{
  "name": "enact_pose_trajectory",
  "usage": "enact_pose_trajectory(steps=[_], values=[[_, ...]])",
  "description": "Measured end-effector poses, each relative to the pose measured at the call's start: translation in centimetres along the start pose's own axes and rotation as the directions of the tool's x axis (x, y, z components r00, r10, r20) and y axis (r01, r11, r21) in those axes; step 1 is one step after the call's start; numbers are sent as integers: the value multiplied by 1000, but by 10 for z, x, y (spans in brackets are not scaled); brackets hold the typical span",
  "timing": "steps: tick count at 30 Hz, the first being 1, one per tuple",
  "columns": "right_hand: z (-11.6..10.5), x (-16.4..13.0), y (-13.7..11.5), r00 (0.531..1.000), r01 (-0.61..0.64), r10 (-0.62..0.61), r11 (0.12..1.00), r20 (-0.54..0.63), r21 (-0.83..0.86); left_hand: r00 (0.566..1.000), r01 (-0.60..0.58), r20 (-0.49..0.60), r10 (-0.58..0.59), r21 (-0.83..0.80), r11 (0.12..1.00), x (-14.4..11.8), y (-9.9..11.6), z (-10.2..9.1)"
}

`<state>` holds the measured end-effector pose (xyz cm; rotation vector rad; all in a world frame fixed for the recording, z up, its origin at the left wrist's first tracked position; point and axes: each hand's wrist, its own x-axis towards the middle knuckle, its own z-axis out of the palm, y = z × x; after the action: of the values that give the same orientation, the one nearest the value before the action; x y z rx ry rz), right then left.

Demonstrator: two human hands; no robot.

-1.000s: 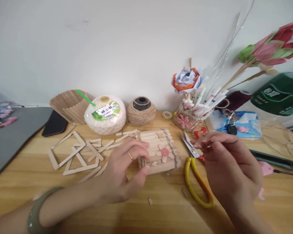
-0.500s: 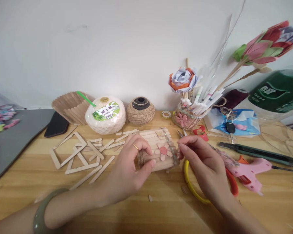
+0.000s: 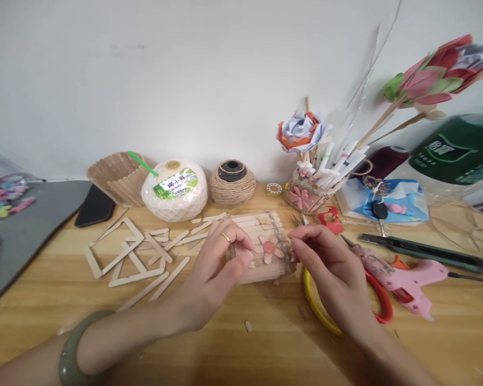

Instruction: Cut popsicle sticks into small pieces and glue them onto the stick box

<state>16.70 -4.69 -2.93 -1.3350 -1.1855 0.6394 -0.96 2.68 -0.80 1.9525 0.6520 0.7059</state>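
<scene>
A craft-stick panel [image 3: 249,225] lies on the wooden table between my hands. It carries a flower [image 3: 269,247] with pale wooden petals and a pink round centre, and a silvery glitter trim [image 3: 279,231] runs along its right side. Over the panel's left part, my left hand [image 3: 221,257] has thumb and index fingertip brought together; anything in this pinch is too small to name. My right hand [image 3: 330,262] pinches at the panel's right edge, beside the trim. What lies between those fingertips cannot be made out.
Loose craft sticks [image 3: 139,249] lie left. Behind stand a wrapped coconut [image 3: 174,206], a twine spool [image 3: 232,185] and a pen holder [image 3: 301,198]. To the right are scissors [image 3: 320,316], a pink glue gun [image 3: 414,281] and a utility knife [image 3: 426,252].
My left thumb and index finger have closed from a wider gap into a pinch. My right hand has shifted slightly left, toward the panel's edge.
</scene>
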Motion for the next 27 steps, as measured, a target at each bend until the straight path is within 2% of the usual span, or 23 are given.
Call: enact_pose_trajectory(steps=[7, 13, 17, 19, 21, 23, 25, 27], values=[[-1, -2, 0, 999, 25, -25, 1000, 22, -2, 997, -11, -80, 21, 121, 993, 1, -5, 10], [-1, -1, 3, 998, 60, -59, 998, 33, -37, 994, 34, -105, -30, 35, 999, 3, -7, 8], [-1, -1, 3, 995, 99, -97, 991, 23, -92, 982, 85, -164, -91, -41, 996, 4, -11, 5], [-1, -2, 2, 987, 158, -155, 973, 31, -166, 971, 112, -200, -128, -85, 990, 4, -11, 5], [0, -2, -1, 962, 272, -259, 922, 82, -276, 963, 124, -227, -148, -116, 985, 4, -11, 4], [2, -2, -3, 911, 413, -380, 832, 161, -370, 961, 118, -234, -146, -130, 984, 4, -11, 3], [5, -3, -5, 856, 517, -464, 747, 229, -418, 970, 103, -205, -128, -128, 986, 5, -11, 1], [9, -3, -6, 827, 561, -498, 706, 261, -433, 982, 97, -148, -117, -138, 986, 5, -11, -1]])
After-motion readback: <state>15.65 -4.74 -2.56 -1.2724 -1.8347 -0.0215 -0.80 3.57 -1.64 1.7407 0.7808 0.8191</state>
